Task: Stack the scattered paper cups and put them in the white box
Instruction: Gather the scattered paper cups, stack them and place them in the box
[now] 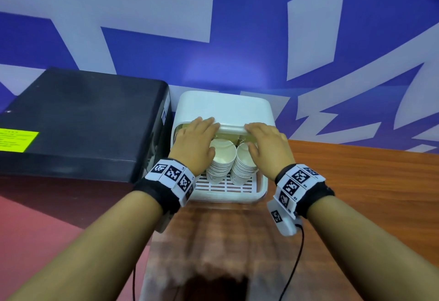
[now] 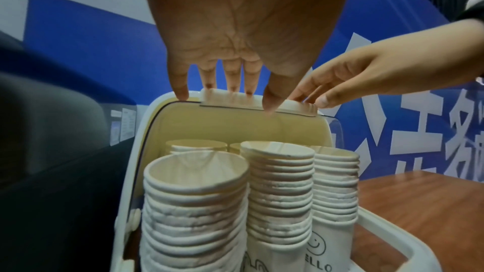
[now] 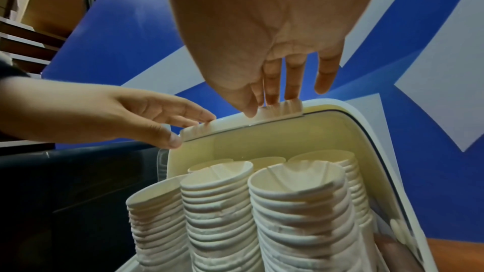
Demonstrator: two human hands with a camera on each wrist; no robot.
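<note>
Blue wall with large white shapes stands behind a wood-grain surface. Black case with a yellow label sits to the left, just beside the white box.

White box: domed lid partly raised, front edge carrying a ribbed handle strip. Slatted tray base sticks out toward the person.

Paper cups: nested in upright stacks standing on the tray inside the box, two stacks at the front in the head view, more behind them in the wrist views. One cup low in a stack shows a smiley print and the letters "ELLO".

Left hand: palm down, fingers extended, fingertips touching the left part of the lid's front edge and handle strip. Grip apart, not curled round anything.

Right hand: same posture on the right part of the handle strip, fingertips resting on its ribbed top. Grip apart, fingers nearly straight.

Both wrists carry black bands with square black-and-white marker tags. A thin black cable hangs from the right wrist unit.
</note>
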